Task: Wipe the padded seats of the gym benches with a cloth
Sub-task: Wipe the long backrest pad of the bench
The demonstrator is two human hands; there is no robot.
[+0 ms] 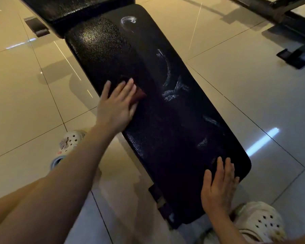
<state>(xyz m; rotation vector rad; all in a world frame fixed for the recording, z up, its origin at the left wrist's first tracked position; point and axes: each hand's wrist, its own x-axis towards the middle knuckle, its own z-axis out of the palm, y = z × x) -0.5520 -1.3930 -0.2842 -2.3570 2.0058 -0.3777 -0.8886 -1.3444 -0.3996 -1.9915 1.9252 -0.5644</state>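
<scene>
While most of the cloth lies hidden under the left hand, only a dark reddish corner shows past the fingers, toward the middle of the seat, so its full shape and size cannot be made out. That hand lies flat with straight, spread fingers, pressing the cloth onto the left edge of the black padded seat about halfway along it; it is not curled round anything. The right hand also lies flat, fingers relaxed and holding nothing, on the near right corner of the seat, well apart from the cloth. Pale wet streaks glint on the pad between the hands and nearer its far end. A second pad beyond is cut off by the top edge. The frame under the seat is mostly in shadow and hard to read. Two light clogs stand on the glossy tiled floor, one on either side of the bench, both partly covered by the arms.
</scene>
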